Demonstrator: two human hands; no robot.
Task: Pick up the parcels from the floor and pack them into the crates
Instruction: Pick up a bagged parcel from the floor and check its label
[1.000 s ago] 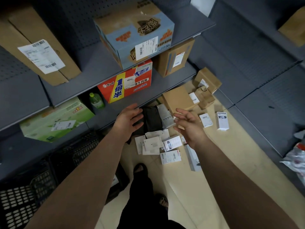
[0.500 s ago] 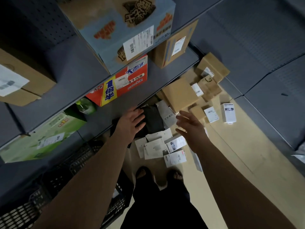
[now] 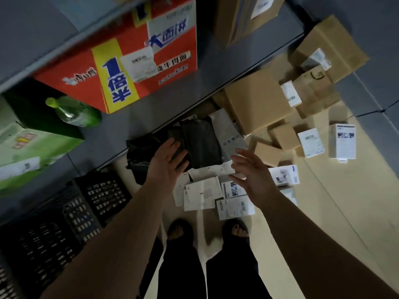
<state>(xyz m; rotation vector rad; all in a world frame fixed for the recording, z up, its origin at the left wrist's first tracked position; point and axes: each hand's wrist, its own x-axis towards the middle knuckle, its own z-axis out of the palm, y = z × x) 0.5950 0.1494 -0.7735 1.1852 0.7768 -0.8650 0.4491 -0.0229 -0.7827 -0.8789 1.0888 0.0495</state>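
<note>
Black and soft, a bagged parcel [image 3: 200, 143] lies on the floor by the bottom shelf edge [image 3: 151, 117]. The left hand [image 3: 167, 164] is over its near left corner. The fingers are spread out straight and hold nothing. I cannot tell if they touch the bag. The right hand [image 3: 251, 171] is just beside it on the right, also wide open with loose fingers and nothing in it. The two palms face each other with a gap between them.

Under the gap lie flat white parcels [image 3: 201, 193], some resting on top of others. A grey parcel [image 3: 228, 130] sits against the right side of the black bag. Past it is a big brown box [image 3: 257, 104], and two small brown boxes [image 3: 282, 137] lie near it. Two white boxes [image 3: 343, 140] lie further right, apart from the pile. The tan floor [image 3: 323, 212] is bare on the right side. The person's two feet [image 3: 180, 229] stand just below the white parcels.

Black crates [image 3: 101, 193] with holes in their walls sit at the left, under the shelf. It is too dark to see what is in them.

On the shelf above sit a red box [image 3: 129, 67], a green bottle [image 3: 73, 111] beside it, and a green box [image 3: 26, 147] at the far left.
</note>
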